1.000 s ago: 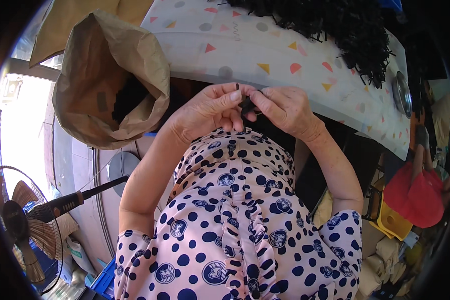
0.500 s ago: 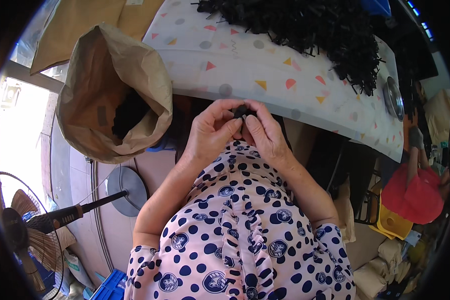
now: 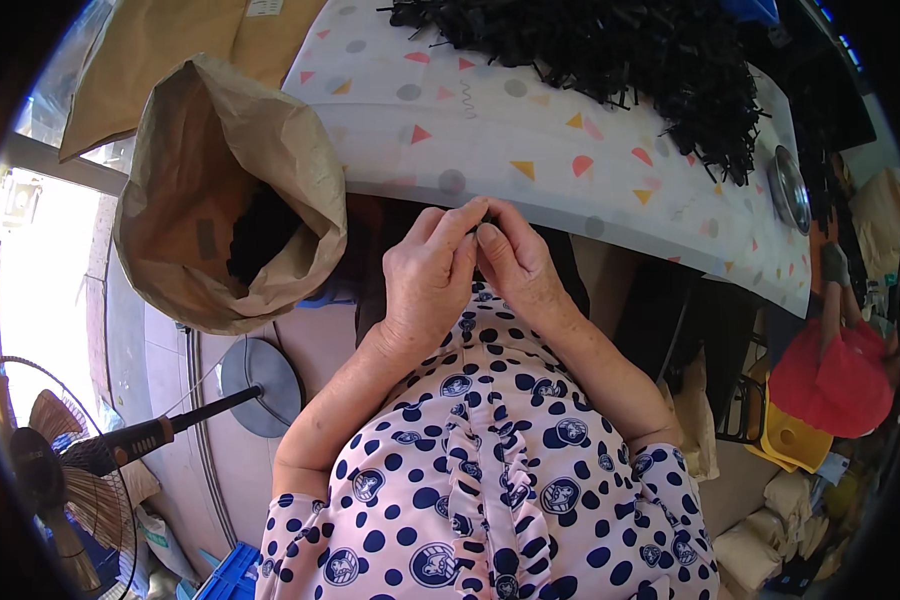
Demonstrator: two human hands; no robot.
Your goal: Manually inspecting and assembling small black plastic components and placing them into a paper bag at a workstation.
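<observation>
My left hand (image 3: 428, 270) and my right hand (image 3: 518, 262) meet fingertip to fingertip, just off the table's near edge and above my lap. Both are closed in a pinch around a small black piece, now almost wholly covered by the fingers. On the patterned tablecloth (image 3: 540, 135) beyond them lies a large heap of thin black pieces (image 3: 610, 50), some with narrow ends sticking out. To the left of my hands a tall brown paper bag (image 3: 305, 165) gapes, with a dark mass of black pieces (image 3: 263, 235) inside.
A metal bowl (image 3: 790, 190) rests at the table's right end. Left of me stand a fan (image 3: 45, 465) and a round dark base (image 3: 260, 385). A blue crate (image 3: 225, 575) is at lower left. Another person in red (image 3: 835, 375) is at right, near a yellow container (image 3: 795, 435).
The fingers have drawn closer together around the small black piece, which showed between them before and is now mostly hidden. The left hand has turned, its back facing up more.
</observation>
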